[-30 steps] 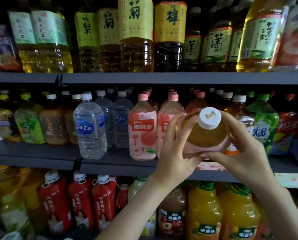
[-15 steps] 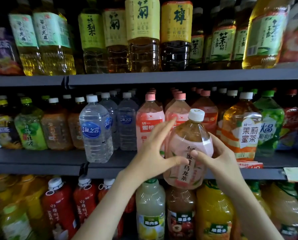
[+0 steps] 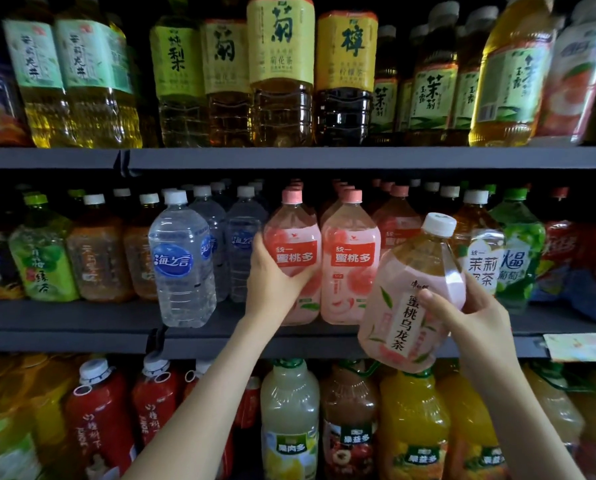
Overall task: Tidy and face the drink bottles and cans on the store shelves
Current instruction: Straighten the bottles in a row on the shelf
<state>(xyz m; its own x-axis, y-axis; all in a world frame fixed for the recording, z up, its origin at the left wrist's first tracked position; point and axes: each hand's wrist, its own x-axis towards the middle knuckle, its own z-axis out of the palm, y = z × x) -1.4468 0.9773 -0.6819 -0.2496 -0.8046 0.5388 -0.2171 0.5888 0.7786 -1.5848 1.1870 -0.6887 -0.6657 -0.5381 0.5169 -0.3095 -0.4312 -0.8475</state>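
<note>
- Our right grip (image 3: 469,323) is curled round the lower body of the peach oolong bottle (image 3: 410,296), thumb across its label. The bottle is off the shelf, tilted with its white cap leaning right, and hangs in front of the middle shelf (image 3: 81,327) edge.
- Our left grip (image 3: 272,282) is wrapped round the left peach drink bottle (image 3: 296,237), which stands upright on the middle shelf with its red label facing out.
- Just beside it on the right, the second peach drink bottle (image 3: 352,265) also faces forward, so we judge this pair as good as faced.
- The oolong bottle has no place yet. Its slot seems to lie between the second peach drink and the jasmine tea bottle (image 3: 480,258), but the held bottle hides that spot, so we cannot tell whether it is free.
- We judge the task to be mid-way. The held bottle must be stood up with its label forward, and the rows on either side have yet to be checked.
- The water bottle (image 3: 182,261) stands at the front edge, ahead of its row, well apart from our hands.
- The grape drink bottle (image 3: 521,258) crowds the jasmine tea from the right, leaving little room for our right wrist.
- Large tea bottles line the upper shelf (image 3: 324,157), and some at the right end lean.
- A price tag (image 3: 580,346) sits on the shelf edge at the right.
</note>
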